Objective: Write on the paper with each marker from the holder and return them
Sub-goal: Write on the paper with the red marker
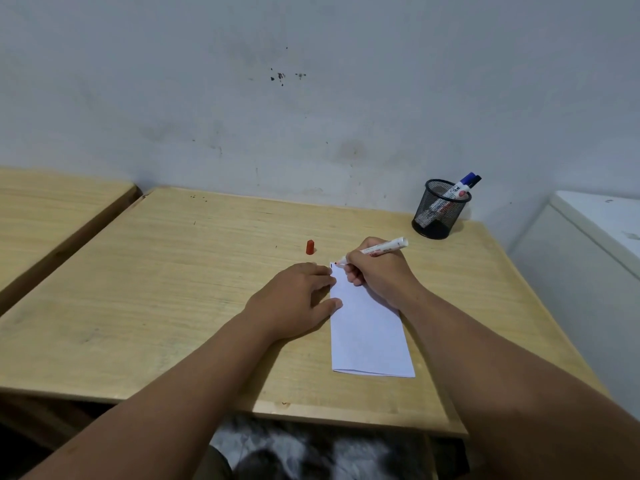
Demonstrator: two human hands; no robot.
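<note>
A folded white paper (370, 336) lies on the wooden table (180, 278). My right hand (379, 271) grips an uncapped red marker (382, 249), its red tip touching the paper's top left corner. My left hand (298, 299) lies flat, fingers apart, pressing the paper's left edge. The marker's red cap (310, 247) stands on the table just beyond my left hand. A black mesh holder (439, 209) at the back right holds two markers, a blue-capped one (465, 183) and a black-capped one behind it.
A second wooden table (52, 209) stands to the left across a narrow gap. A white cabinet (595, 244) sits to the right of the table. A stained wall runs close behind the table's far edge.
</note>
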